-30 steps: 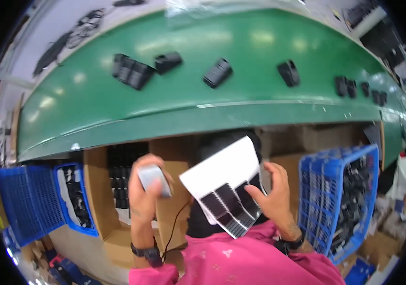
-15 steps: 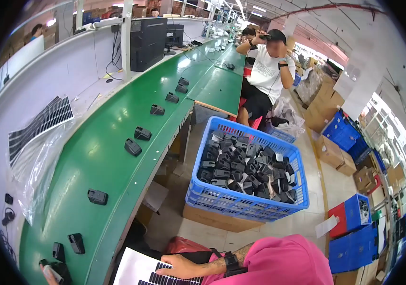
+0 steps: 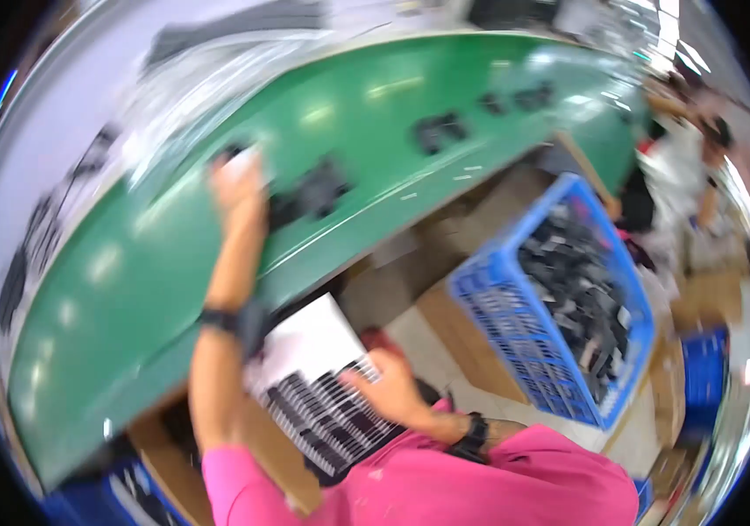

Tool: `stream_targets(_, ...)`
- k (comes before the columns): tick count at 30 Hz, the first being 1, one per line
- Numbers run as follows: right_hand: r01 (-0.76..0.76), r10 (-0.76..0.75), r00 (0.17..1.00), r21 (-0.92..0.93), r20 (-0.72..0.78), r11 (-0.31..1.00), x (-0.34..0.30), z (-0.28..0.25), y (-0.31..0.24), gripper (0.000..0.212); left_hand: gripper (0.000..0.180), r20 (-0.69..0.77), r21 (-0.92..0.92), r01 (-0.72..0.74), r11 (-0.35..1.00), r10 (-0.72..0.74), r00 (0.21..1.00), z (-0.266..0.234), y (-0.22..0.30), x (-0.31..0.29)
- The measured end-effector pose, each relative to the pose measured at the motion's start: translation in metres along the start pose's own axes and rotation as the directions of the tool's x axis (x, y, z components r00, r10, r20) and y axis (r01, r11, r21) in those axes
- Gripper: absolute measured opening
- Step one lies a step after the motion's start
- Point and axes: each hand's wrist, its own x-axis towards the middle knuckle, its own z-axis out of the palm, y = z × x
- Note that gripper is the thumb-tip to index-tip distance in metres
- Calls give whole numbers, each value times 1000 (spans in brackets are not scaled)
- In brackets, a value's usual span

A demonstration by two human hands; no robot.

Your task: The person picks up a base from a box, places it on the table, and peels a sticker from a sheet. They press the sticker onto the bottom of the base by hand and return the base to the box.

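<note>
Stretched over the green bench (image 3: 156, 263), my left hand (image 3: 241, 186) is closed on a small black plastic part (image 3: 231, 152) with something whitish beside it; motion smears the details. Just right of that wrist, several black plastic parts (image 3: 320, 187) lie on the bench. In front of my body is a white sheet with rows of black stickers (image 3: 327, 412). My right hand (image 3: 395, 392) grips it at the right edge, thumb and fingers over the stickers. Its upper part is bare white (image 3: 313, 333).
A blue crate (image 3: 515, 324) full of black parts stands on a cardboard box (image 3: 462, 342) to the right. More black parts (image 3: 440, 131) sit farther along the bench. Clear plastic wrap (image 3: 191, 96) and dark cables (image 3: 50, 219) lie beyond it. A co-worker (image 3: 686, 149) sits at far right.
My view has swung toward the left and the bench, so the crate appears farther right. My left hand, formerly at the lower left edge, now shows with its whole forearm. My right hand stays at the sheet.
</note>
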Motion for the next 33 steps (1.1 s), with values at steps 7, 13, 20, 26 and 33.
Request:
stream_targets(7,-199,192,977,60,96,978,11,-6,-16,25,32,237,-305,23,952,52,970,-84,83,-44)
stream_targets(13,314,-399,910,-444,-110,839,13,2,-28,35,37,459,-476,481,736,-259,850,-180,94,-183)
stream_targets(20,502,-467,865,-331,184,799,15,28,-47,39,37,354,-699,465,543,-302,885,-206,74,-267)
stream_targets(26,524,-503,846,-449,177,723,17,48,-42,40,56,344,-793,475,381,-364,866,-214,57,-275)
stream_targets(33,569,-555,816,-385,159,727,10,57,-31,20,58,274,-829,484,281,-549,789,-224,42,-291)
